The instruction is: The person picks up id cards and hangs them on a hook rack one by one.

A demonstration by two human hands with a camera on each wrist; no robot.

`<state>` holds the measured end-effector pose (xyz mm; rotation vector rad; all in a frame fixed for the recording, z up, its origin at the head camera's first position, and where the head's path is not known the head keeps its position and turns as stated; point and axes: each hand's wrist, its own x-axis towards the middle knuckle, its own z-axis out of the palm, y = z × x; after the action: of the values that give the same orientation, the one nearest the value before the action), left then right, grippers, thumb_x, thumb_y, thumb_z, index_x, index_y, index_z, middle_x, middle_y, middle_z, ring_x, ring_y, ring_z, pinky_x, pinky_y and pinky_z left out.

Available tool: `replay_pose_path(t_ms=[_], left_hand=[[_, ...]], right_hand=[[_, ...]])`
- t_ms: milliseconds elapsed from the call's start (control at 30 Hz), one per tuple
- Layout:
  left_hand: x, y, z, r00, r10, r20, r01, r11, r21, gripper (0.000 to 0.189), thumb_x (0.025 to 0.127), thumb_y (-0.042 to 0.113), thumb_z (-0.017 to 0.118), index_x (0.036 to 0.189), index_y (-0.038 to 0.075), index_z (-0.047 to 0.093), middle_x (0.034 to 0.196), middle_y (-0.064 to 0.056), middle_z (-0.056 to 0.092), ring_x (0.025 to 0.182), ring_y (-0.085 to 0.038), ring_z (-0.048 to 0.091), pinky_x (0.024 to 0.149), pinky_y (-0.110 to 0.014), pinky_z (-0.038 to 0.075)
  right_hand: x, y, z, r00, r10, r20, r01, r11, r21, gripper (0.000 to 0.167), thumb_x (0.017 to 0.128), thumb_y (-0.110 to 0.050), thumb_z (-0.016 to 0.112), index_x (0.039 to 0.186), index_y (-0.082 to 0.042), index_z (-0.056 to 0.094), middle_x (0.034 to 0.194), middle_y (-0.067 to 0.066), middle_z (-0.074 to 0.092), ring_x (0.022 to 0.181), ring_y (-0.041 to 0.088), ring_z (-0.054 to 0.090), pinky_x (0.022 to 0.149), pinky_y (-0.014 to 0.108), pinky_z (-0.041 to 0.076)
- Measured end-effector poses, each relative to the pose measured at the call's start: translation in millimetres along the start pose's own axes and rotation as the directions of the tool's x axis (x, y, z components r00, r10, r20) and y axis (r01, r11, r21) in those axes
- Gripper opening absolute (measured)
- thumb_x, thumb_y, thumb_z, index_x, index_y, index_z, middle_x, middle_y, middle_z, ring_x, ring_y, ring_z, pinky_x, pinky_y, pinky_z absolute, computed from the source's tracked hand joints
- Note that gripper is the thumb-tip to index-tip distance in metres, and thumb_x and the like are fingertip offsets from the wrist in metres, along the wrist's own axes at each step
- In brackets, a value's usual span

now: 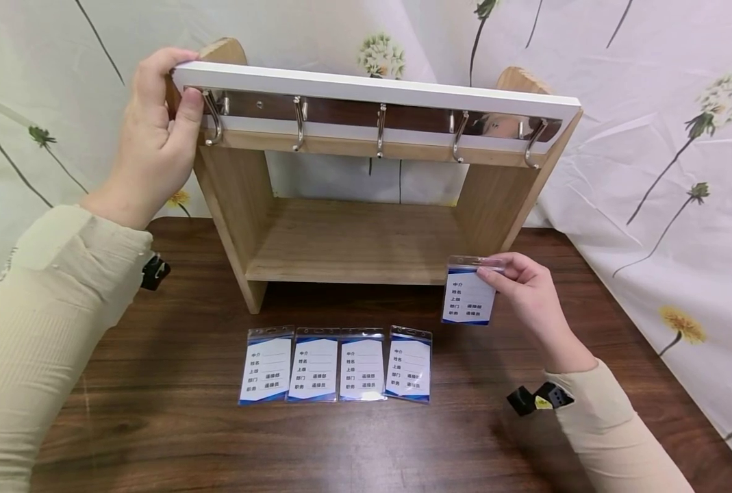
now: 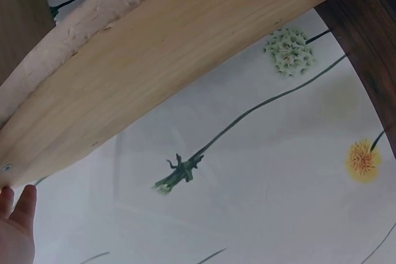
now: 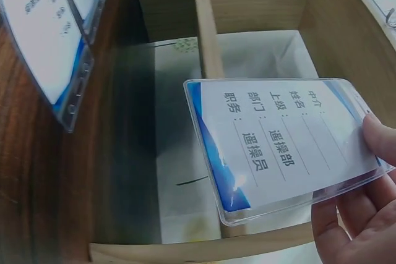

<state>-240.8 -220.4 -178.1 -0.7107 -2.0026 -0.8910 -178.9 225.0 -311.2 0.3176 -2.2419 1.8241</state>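
My left hand [image 1: 162,137] grips the upper left corner of a wooden rack [image 1: 366,239], its thumb on the front by the leftmost hook. Along the rack's white top board [image 1: 372,81] runs a metal strip with several hooks [image 1: 381,130]; nothing hangs on them. My right hand [image 1: 528,294] pinches a badge in a clear plastic sleeve [image 1: 469,294] by its top right corner, in front of the rack's lower right side. The right wrist view shows this badge [image 3: 278,146] between thumb and fingers. Several similar badges [image 1: 362,366] lie in a row on the table.
The dark wooden table [image 1: 218,445] carries the rack near its back edge. Behind it hangs a white cloth [image 1: 649,171] printed with dandelions. The rack's lower shelf [image 1: 359,239] lies between two side panels. Black wrist straps [image 1: 538,399] sit on the sleeves.
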Motion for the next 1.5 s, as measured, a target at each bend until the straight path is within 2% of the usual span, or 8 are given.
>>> replay_pose_path(t_ms=[233,433,667,867,1100,1333,1500], left_hand=[[-1.0,-1.1,-0.6,1.0,0.02,0.0,-0.02,1.0,-0.016,0.039,0.107,0.021,0.036,0.139,-0.001,0.037,0.12,0.031,0.034,0.091,0.004,0.04,0.081,-0.016,0.032],[-1.6,0.6,-1.2,1.0,0.006,-0.011,-0.006,1.0,-0.006,0.038,0.107,0.021,0.036,0.139,0.001,0.038,0.119,0.032,0.035,0.087,0.003,0.039,0.079,-0.016,0.03],[-2.5,1.4,-0.2,1.0,-0.009,-0.013,0.009,1.0,0.0,0.038,0.107,0.021,0.037,0.139,0.002,0.039,0.12,0.033,0.034,0.09,0.005,0.039,0.081,-0.016,0.03],[-2.0,-0.5,0.0,1.0,0.012,-0.005,-0.012,1.0,0.004,0.038,0.107,0.021,0.036,0.139,0.001,0.038,0.122,0.032,0.033,0.093,0.006,0.037,0.082,-0.016,0.029],[0.4,0.4,1.2,1.0,0.005,-0.011,-0.005,1.0,0.007,0.037,0.106,0.019,0.037,0.138,0.001,0.038,0.124,0.03,0.034,0.103,0.007,0.037,0.088,-0.016,0.029],[-0.2,-1.3,0.4,1.0,0.025,-0.003,-0.025,1.0,0.01,0.038,0.107,0.021,0.036,0.139,0.001,0.039,0.124,0.032,0.033,0.1,0.008,0.037,0.087,-0.016,0.029],[0.4,-1.6,0.5,0.999,0.037,0.003,-0.037,0.999,0.002,0.038,0.107,0.021,0.035,0.138,-0.001,0.037,0.124,0.032,0.033,0.099,0.007,0.039,0.086,-0.016,0.03]], right_hand=[[6.9,-15.8,-4.8,0.999,-0.028,-0.032,0.03,0.998,0.061,0.022,0.09,0.0,0.068,0.09,-0.021,0.073,0.075,-0.011,0.073,0.073,0.001,0.067,0.068,0.016,0.05],[13.0,-28.4,-8.7,0.996,-0.061,-0.058,0.065,0.995,0.078,0.022,0.091,0.001,0.067,0.09,-0.02,0.073,0.079,-0.012,0.073,0.075,0.001,0.068,0.07,0.016,0.051],[20.4,-44.0,-13.6,0.99,-0.096,-0.107,0.105,0.991,0.079,0.021,0.091,-0.001,0.067,0.09,-0.021,0.074,0.081,-0.012,0.074,0.075,0.0,0.067,0.073,0.014,0.05],[27.8,-55.7,-16.1,0.984,-0.119,-0.129,0.136,0.982,0.132,0.015,0.091,-0.003,0.069,0.089,-0.017,0.073,0.081,-0.01,0.074,0.074,0.0,0.066,0.071,0.014,0.049],[34.2,-67.8,-16.9,0.971,-0.146,-0.187,0.186,0.958,0.217,0.014,0.09,-0.001,0.068,0.088,-0.013,0.074,0.082,-0.007,0.074,0.076,0.003,0.065,0.069,0.015,0.049],[38.6,-78.8,-18.7,0.956,-0.204,-0.212,0.256,0.932,0.255,0.015,0.09,0.002,0.066,0.089,-0.011,0.073,0.079,-0.004,0.074,0.074,0.003,0.065,0.068,0.016,0.048],[40.6,-83.7,-19.4,0.949,-0.21,-0.235,0.273,0.92,0.28,0.012,0.09,0.002,0.067,0.09,-0.008,0.074,0.079,-0.002,0.074,0.072,0.005,0.066,0.067,0.017,0.05]])
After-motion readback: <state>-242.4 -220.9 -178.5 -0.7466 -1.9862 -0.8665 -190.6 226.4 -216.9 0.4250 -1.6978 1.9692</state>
